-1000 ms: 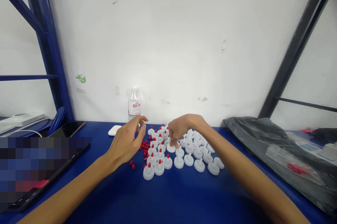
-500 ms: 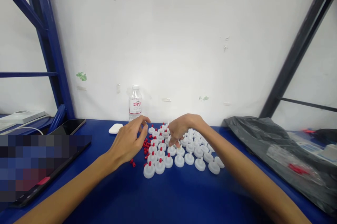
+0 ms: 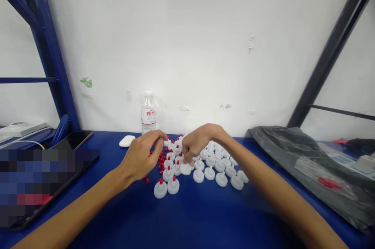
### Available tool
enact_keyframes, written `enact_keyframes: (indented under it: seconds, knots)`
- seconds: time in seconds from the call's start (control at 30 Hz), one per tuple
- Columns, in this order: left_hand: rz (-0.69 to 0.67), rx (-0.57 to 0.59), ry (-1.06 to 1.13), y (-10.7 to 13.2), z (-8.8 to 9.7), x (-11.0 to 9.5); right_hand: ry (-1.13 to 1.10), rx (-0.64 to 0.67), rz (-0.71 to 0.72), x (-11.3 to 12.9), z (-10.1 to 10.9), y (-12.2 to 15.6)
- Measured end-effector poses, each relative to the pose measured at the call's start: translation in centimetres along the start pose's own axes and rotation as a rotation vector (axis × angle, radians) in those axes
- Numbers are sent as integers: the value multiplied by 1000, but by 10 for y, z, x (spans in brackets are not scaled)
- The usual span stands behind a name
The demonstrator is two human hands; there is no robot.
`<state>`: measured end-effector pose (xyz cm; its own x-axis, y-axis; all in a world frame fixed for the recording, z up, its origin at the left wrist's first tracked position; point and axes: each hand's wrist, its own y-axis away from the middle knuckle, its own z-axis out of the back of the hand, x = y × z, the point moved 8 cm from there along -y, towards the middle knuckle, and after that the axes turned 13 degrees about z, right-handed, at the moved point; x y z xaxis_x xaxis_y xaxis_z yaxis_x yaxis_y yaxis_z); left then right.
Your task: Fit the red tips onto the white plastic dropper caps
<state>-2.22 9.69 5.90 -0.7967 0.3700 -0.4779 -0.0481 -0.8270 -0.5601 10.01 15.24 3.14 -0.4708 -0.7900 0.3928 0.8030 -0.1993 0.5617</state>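
On the blue table lie several white nozzle caps [image 3: 198, 175], disc-like with a thin spout. Those on the left carry small red tips [image 3: 174, 178]; those on the right have bare spouts. My right hand [image 3: 195, 143] is closed with its fingers pointing down on a white nozzle cap [image 3: 185, 169] in the front middle; the fingers hide its spout. My left hand [image 3: 143, 151] hovers at the left side, loosely curled, thumb and forefinger apart. Loose red tips [image 3: 161, 159] lie in a small heap beside it, partly hidden by the hand.
A water bottle [image 3: 149, 114] stands against the wall, with a white rounded case [image 3: 127, 141] left of it. A phone [image 3: 73, 139] and a dark blurred-out device [image 3: 49, 190] lie at left. A grey plastic bag [image 3: 281, 155] with a clear bag of red pieces [image 3: 329, 182] covers the right.
My right hand has shifted slightly left and now presses on a white nozzle cap. My left hand stays nearly in place. The whole view has drifted a little.
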Motion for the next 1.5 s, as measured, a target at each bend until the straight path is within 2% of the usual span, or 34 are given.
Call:
enact_keyframes:
  seconds: [0.13, 0.23, 0.3, 0.43, 0.57, 0.63, 0.73, 0.8, 0.83, 0.87, 0.93, 1.03, 1.1, 1.23, 1.3, 1.4, 1.5]
  knots:
    - [-64, 7, -31, 5, -2, -13, 51, -215, 111, 17, 23, 22]
    - [-14, -11, -44, 4, -6, -13, 121, -386, 252, 33, 38, 24]
    - [54, -37, -20, 0, -6, -7, 168, -467, 289, 37, 43, 22]
    - [112, -84, 70, -5, 0, 2, 193, -545, 309, 38, 46, 18]
    - [177, -95, 170, -8, 7, 6, 166, -569, 401, 42, 47, 20]
    - [228, -33, 269, -11, 5, 6, 133, -572, 488, 45, 48, 21]
    - [363, 182, 587, -13, -7, 9, 77, -601, 610, 46, 54, 27]
    - [480, 314, 851, -12, -16, 13, 63, -679, 614, 41, 62, 36]
    - [531, 337, 963, -12, -18, 17, 62, -732, 592, 36, 67, 42]
    - [564, 328, 1049, -13, -18, 22, 65, -785, 557, 30, 72, 47]
    - [592, 222, 1119, -16, -13, 36, 100, -846, 468, 22, 77, 54]
    - [569, -14, 1016, -22, 1, 60, 243, -791, 353, 22, 70, 42]
    - [576, -108, 939, -22, 6, 72, 322, -724, 331, 29, 60, 22]
    - [618, -131, 934, -19, 3, 79, 344, -572, 370, 41, 38, -22]
    - [634, -126, 931, -17, 1, 76, 342, -546, 375, 39, 34, -29]
    - [590, -126, 854, -16, 1, 65, 298, -646, 375, 33, 44, -14]
    - [476, -108, 699, -16, 2, 52, 198, -756, 390, 32, 56, 9]
